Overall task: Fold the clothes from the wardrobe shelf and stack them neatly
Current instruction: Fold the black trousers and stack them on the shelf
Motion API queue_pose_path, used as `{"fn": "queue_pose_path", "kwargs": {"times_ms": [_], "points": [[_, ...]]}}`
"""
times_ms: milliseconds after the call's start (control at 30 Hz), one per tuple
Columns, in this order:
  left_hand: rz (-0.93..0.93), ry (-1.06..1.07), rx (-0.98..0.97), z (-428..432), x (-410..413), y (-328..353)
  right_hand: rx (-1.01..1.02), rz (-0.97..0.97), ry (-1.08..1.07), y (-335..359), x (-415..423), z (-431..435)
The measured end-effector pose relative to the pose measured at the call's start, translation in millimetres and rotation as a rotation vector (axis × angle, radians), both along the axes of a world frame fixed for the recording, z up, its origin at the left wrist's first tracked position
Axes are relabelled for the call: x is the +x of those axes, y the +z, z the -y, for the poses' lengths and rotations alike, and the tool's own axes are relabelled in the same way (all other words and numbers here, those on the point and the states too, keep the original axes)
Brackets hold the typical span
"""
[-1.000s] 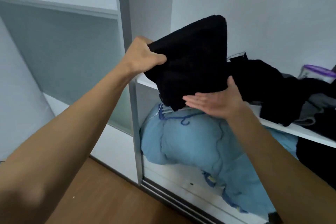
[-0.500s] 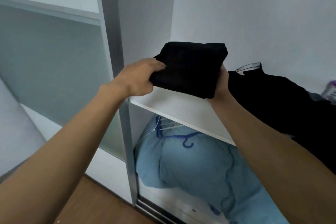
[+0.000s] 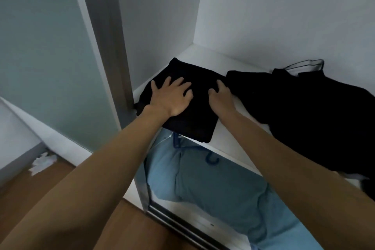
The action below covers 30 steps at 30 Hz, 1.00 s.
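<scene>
A folded black garment (image 3: 194, 126) lies flat at the left end of the white wardrobe shelf (image 3: 233, 140), its front edge slightly over the shelf lip. My left hand (image 3: 172, 97) presses down on its top with fingers spread and straight. My right hand (image 3: 221, 95) rests on the garment's right edge with bent fingers; no grip on the cloth shows. An unfolded heap of black clothes (image 3: 304, 111) lies on the same shelf just to the right, with a hanger (image 3: 304, 65) poking out at the back.
The grey door frame (image 3: 109, 46) stands close on the left of the garment. Under the shelf sits a light blue duvet (image 3: 213, 186) with a blue hanger (image 3: 211, 158) on it. Crumpled white paper (image 3: 42, 161) lies on the wooden floor at the left.
The folded garment went from being held up in both hands down onto the shelf. My left hand let go of its corner and now lies flat on top.
</scene>
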<state>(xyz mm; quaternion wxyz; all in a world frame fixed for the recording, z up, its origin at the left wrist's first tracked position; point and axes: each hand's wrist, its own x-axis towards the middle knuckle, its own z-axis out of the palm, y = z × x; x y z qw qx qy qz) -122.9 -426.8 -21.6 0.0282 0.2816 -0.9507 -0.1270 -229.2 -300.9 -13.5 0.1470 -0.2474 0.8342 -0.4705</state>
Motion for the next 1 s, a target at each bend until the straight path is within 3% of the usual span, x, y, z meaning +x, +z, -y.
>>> {"fn": "queue_pose_path", "kwargs": {"times_ms": [267, 400, 500, 600, 700, 800, 900, 1000], "points": [[0.244, 0.014, 0.036, 43.6, -30.4, 23.6, 0.113, -0.001, 0.081, -6.4, -15.0, 44.0], [0.154, -0.001, 0.059, 48.4, -44.8, 31.2, 0.006, 0.023, 0.156, 14.3, -37.4, -0.4], [-0.112, -0.097, 0.096, 19.9, -75.2, 35.3, -0.01, -0.206, 0.062, 30.6, -67.5, -63.8], [-0.222, -0.248, 0.199, -34.4, -117.0, 35.0, 0.195, -0.435, -0.119, 38.9, -109.5, -132.5], [-0.182, -0.314, 0.345, -77.1, -160.3, 25.8, 0.498, -0.321, -0.291, 38.8, -132.2, -187.9], [-0.086, -0.289, 0.514, -100.4, -197.7, 15.3, 0.549, -0.256, -0.355, 28.1, -133.4, -211.9], [-0.004, -0.252, 0.326, -112.4, -221.7, 9.0, 0.571, -0.41, -0.421, 17.2, -135.9, -216.2], [0.003, -0.28, 0.292, -117.6, -229.7, 3.7, 0.546, -0.462, -0.434, 17.3, -143.3, -220.5]]}}
